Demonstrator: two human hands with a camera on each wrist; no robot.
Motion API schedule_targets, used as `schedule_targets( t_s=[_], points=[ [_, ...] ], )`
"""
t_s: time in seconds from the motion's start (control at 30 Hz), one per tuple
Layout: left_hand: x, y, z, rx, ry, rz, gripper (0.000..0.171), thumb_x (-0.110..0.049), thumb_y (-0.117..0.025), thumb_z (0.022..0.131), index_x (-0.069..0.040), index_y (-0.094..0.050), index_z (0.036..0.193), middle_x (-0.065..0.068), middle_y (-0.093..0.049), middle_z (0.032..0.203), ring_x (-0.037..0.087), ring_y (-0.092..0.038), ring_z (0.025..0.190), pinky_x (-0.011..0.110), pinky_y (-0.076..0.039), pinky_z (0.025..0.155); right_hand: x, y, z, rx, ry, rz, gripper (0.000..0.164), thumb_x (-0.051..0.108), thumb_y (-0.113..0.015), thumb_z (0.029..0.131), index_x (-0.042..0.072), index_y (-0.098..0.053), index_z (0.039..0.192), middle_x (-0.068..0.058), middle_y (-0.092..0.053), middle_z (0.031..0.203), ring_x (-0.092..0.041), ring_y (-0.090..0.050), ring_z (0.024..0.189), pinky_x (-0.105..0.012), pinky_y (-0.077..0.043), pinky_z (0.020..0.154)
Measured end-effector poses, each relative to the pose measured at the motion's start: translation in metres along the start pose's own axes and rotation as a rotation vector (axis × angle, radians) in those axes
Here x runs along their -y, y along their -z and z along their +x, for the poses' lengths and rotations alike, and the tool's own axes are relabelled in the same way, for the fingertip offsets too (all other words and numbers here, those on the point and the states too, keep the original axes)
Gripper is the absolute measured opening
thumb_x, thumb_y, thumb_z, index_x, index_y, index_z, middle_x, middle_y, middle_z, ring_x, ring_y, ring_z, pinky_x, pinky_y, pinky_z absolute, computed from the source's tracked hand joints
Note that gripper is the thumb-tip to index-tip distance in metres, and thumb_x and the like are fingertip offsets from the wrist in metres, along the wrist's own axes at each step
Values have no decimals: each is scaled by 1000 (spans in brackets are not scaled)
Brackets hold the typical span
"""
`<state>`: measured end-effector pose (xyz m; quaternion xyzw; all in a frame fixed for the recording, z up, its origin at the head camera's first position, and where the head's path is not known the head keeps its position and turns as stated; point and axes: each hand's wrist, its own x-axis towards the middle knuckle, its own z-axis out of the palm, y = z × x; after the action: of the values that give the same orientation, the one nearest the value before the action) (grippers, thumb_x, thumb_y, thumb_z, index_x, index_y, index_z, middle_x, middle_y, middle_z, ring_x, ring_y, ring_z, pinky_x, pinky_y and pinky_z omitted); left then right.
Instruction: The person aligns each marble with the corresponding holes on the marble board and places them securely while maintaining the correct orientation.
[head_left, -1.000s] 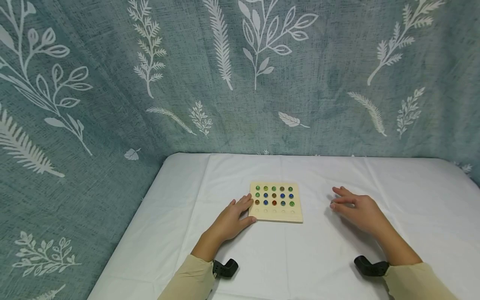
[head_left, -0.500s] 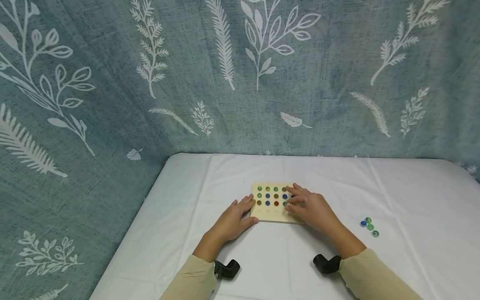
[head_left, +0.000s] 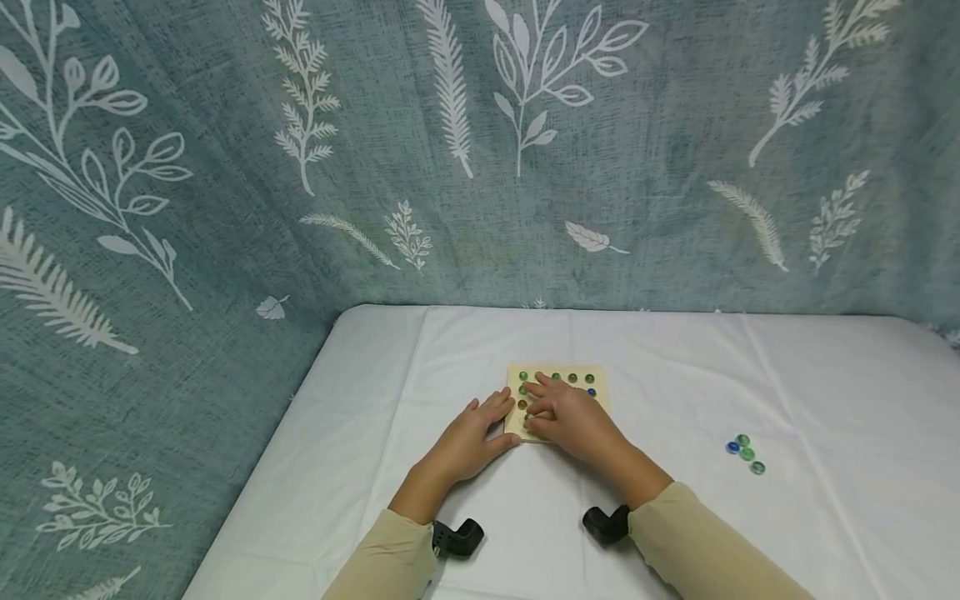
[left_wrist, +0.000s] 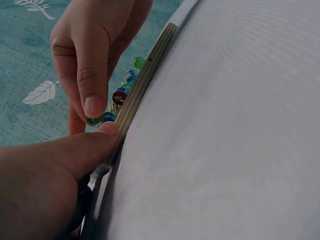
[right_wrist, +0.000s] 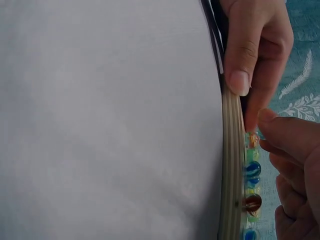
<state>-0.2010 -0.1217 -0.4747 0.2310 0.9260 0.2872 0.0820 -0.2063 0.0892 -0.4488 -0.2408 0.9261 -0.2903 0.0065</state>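
A pale wooden board [head_left: 602, 398] with rows of round hollows lies on the table, most of them filled with coloured glass marbles. My left hand [head_left: 467, 446] rests against the board's left side, its thumb [right_wrist: 239, 82] touching the near edge. Over the front left of the board, my right hand [head_left: 579, 421] pinches a green marble [left_wrist: 93, 120] between thumb and fingers. In the left wrist view that marble sits low beside a blue marble [left_wrist: 108, 117] and close to the left thumb [left_wrist: 106, 131]. The right hand hides much of the middle of the board in the head view.
Several loose green and blue marbles [head_left: 747, 454] lie on the white cloth [head_left: 675, 358] to the right. A leaf-patterned curtain [head_left: 480, 217] hangs behind and to the left of the table. Each wrist carries a black camera [head_left: 459, 538].
My right hand has moved left from the right side of the table, over the board, to its front left. The loose marbles have come into sight. The left hand has stayed put.
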Motion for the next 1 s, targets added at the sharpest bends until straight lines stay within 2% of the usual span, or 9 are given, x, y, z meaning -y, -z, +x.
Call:
schedule_targets(
  t_s=[0.13,0.27,1.0],
  points=[
    [0,0,0,-1,-6,0,67,-42,-60,97,-15,-36,153,-5,-26,161,12,-24,149,38,-15,126,3,-4,3,1,21,-28,18,22,-75,88,9,-79,99,-8,-54,144,-33,-36,144,-58,-35,114],
    [0,0,0,-3,-10,2,67,-41,-61,97,-14,-36,153,-5,-27,161,12,-25,149,38,-15,126,5,-6,6,5,3,-44,17,23,-76,86,10,-79,97,-9,-54,144,-32,-35,144,-59,-35,113],
    [0,0,1,-2,-18,15,67,-40,-60,97,-14,-35,154,-4,-27,161,14,-25,149,39,-16,126,11,-8,8,33,-22,-38,24,22,-77,85,8,-78,104,-8,-51,148,-31,-32,146,-60,-34,114]
  ],
)
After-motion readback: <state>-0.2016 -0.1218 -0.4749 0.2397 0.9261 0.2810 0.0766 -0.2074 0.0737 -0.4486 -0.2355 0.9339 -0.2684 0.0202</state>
